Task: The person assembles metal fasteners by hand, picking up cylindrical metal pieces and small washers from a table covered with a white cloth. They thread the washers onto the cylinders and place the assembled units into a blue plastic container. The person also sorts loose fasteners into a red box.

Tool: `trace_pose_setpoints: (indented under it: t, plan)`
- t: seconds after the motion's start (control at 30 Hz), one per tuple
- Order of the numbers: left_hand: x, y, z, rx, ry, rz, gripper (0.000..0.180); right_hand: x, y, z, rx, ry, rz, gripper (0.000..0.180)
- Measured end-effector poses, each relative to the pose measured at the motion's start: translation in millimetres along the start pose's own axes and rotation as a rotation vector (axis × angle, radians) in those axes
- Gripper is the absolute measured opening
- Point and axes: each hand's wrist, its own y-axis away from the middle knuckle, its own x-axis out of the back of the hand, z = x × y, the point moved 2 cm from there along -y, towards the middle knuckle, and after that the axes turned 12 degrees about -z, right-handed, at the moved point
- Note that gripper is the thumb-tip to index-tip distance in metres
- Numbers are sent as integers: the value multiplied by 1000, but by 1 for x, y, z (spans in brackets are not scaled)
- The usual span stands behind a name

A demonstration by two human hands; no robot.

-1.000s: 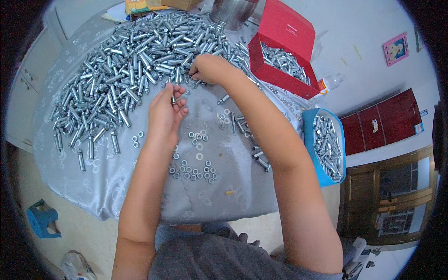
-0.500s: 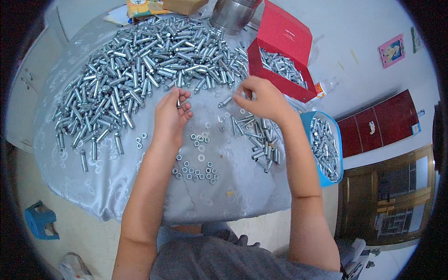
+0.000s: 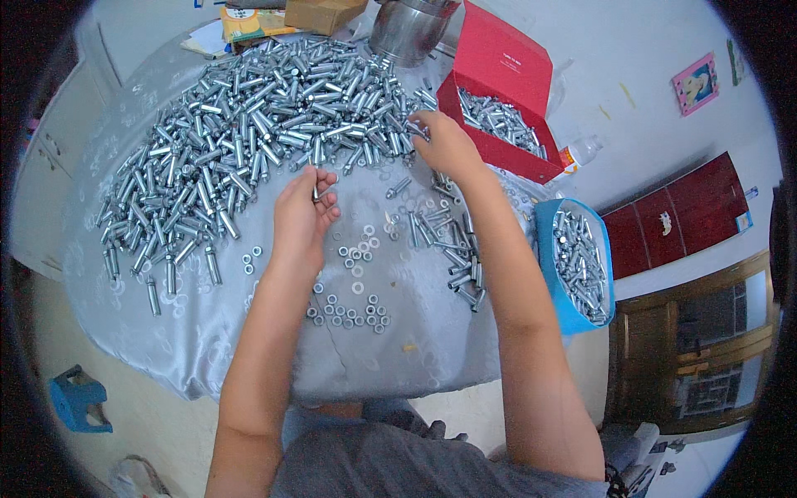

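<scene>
Right hand's move: half a second ago the right hand (image 3: 448, 145) was blurred, lower down, in front of the red box (image 3: 498, 158); now it is at the right end of the heap, just beside that box.
Left hand's place: the left hand (image 3: 305, 212) has stayed almost where it was, at the front of the heap.
Bolts: the bolts (image 3: 249, 124) are shiny, silver and stubby, heaped at all angles across the far half of the table; a few lie apart at the left front edge.
Bolts on the right: a looser group (image 3: 459, 278) lies left of the right forearm (image 3: 519, 282), partly hidden by it.
Boxed bolts: more fill the red box and the blue bin (image 3: 545, 228).
Left grip: thumb and fingers pinch a small metal piece (image 3: 315, 193), mostly hidden by the hand.
Right grip: fingers bent, tips at the heap's edge; I cannot tell whether they have hold of a bolt.
Arms: the left forearm (image 3: 266, 357) runs up from the lower edge, palm side turned inward; the right reaches farther, leaning left.
Nuts: the nuts (image 3: 349, 322) sit in small clusters on the grey tablecloth (image 3: 398, 357), near the left forearm, with pale washers (image 3: 358, 288) behind.
</scene>
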Motion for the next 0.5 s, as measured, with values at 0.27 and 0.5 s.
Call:
trace_pose_setpoints:
  t: [0.27, 0.5]
  plan:
    - [-16, 9, 5, -63, -381, -72, 16, -2, 25, -66, -97, -834, -134, 31]
    - [-51, 43, -20, -263, -1268, -404, 22, -13, 129, -80, -239, -1309, -47, 23]
